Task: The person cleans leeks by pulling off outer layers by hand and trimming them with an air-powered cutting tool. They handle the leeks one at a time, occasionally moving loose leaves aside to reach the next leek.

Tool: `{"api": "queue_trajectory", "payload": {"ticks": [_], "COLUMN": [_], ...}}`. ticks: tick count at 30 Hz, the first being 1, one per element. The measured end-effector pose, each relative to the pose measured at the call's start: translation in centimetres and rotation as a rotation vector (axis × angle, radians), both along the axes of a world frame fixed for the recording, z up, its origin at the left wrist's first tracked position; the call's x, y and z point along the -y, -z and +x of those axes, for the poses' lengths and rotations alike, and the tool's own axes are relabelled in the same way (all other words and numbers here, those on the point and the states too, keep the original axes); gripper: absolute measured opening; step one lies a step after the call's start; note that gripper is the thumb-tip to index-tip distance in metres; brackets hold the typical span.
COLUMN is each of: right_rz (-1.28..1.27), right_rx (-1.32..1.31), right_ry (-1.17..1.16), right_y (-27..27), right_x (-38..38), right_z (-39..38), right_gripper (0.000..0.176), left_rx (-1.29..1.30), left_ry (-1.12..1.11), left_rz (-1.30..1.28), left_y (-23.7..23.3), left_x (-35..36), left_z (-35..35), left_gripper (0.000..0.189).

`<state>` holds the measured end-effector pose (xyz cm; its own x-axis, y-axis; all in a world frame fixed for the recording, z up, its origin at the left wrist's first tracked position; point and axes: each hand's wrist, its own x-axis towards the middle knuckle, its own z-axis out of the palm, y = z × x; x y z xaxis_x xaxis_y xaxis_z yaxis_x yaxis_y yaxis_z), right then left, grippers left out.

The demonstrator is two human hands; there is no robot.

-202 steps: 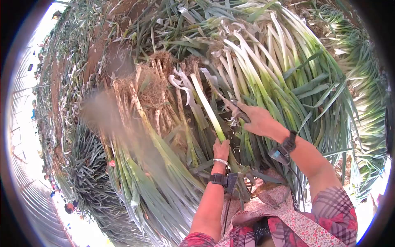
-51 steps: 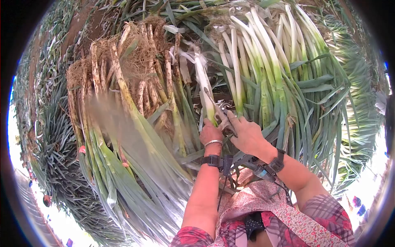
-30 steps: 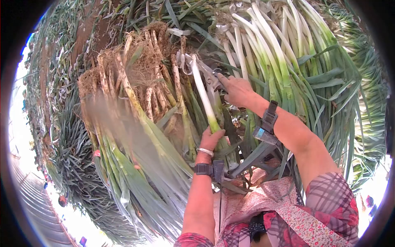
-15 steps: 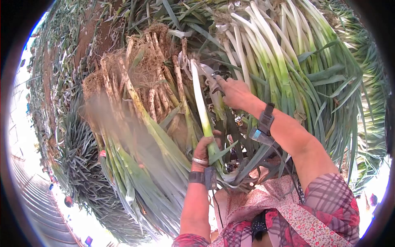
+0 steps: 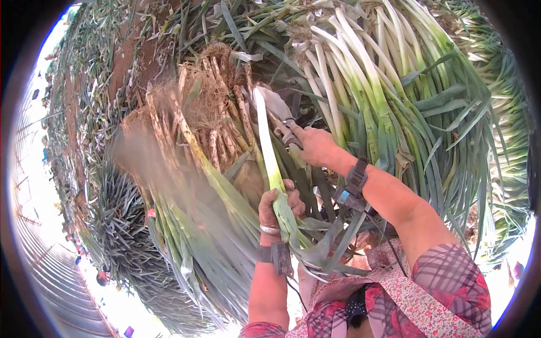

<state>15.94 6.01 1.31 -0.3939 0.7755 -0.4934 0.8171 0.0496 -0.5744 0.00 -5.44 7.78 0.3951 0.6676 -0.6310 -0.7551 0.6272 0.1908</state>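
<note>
My left hand (image 5: 277,209) is wrapped round the green part of a leek (image 5: 265,138), whose clean white stem points up and away from me. In my right hand (image 5: 320,147) is a knife (image 5: 275,105), its broad pale blade lying right beside the white end of that leek. The fingers of this hand close around the handle, part of which they hide. To the left of the held leek lies a heap of unpeeled leeks (image 5: 194,138) with brown, soil-covered stems and tangled roots. A pile of clean white-stemmed leeks (image 5: 369,73) is on the right.
More leeks (image 5: 510,129) stand in a long row at the far right. Heaped green leaves (image 5: 121,219) spread along the left. Loose leaves (image 5: 332,242) lie in front of my body. Cables run from the wrist devices (image 5: 350,191).
My left hand has shifted a little and its fingers now wrap more visibly round the leek. The knife and my right hand have moved slightly down and left, toward me.
</note>
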Motion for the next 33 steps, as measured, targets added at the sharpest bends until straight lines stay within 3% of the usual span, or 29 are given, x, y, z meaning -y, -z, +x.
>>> {"api": "queue_trajectory", "payload": {"ticks": [4,6,8,11,13,15,17,20,21,23,26,28,29,31,33], "right_rz": [-0.002,0.267,0.376,0.356,0.323,0.252,0.223,0.161,0.172,0.194,0.177,0.203,0.230,0.237,0.249], "right_rx": [-0.171,-0.426,-0.474,-0.562,-0.616,-0.439,-0.419,-0.259,-0.207,-0.140,0.036,0.085,0.118,0.126,0.140], "right_ry": [-0.023,0.145,0.283,0.341,0.374,0.519,0.571,0.595,0.546,0.484,0.243,0.178,0.121,0.093,0.064], "right_y": [-3.2,-4.9,-6.5,-11.0,-12.6,-13.5,-14.1,-13.5,-13.4,-13.0,-11.9,-11.4,-11.2,-10.4,-9.0], "right_x": [-1.9,-3.0,-4.3,-4.4,-3.4,-2.8,-1.9,-0.8,-0.9,-1.3,-2.4,-3.6,-4.5,-6.3,-8.1], "right_z": [0.4,0.9,2.7,5.2,7.2,9.6,12.0,15.7,16.7,18.3,20.5,21.0,20.9,20.0,19.4], "right_gripper": [0.073,0.075,0.073,0.071,0.070,0.069,0.070,0.070,0.069,0.069,0.071,0.072,0.074,0.074,0.075], "left_rx": [-0.104,-0.256,-0.175,0.066,-0.009,-0.194,-0.351,-0.439,-0.523,-0.672,-0.810,-1.071,-1.071,-1.306,-1.325], "left_ry": [0.048,0.047,-0.109,0.349,0.153,-0.052,-0.065,0.286,0.391,0.508,0.363,0.549,0.542,0.796,0.842], "left_rz": [0.083,0.149,0.237,1.143,1.021,0.678,0.558,0.251,0.174,0.384,0.452,0.406,0.401,0.341,0.338], "left_y": [-5.9,-10.4,-14.1,-15.8,-16.1,-16.5,-14.2,-2.8,0.2,11.2,11.7,12.5,10.8,7.4,6.9], "left_x": [-1.3,-2.6,-4.1,-13.2,-15.2,-16.4,-17.4,-18.3,-17.7,-14.4,-11.8,-11.6,-11.8,-12.5,-12.8], "left_z": [1.2,2.1,1.2,-1.2,0.2,3.0,6.3,10.7,13.2,17.9,21.8,22.3,22.2,22.3,22.6], "left_gripper": [0.043,0.047,0.049,0.045,0.045,0.042,0.039,0.030,0.035,0.038,0.044,0.053,0.053,0.061,0.061]}}
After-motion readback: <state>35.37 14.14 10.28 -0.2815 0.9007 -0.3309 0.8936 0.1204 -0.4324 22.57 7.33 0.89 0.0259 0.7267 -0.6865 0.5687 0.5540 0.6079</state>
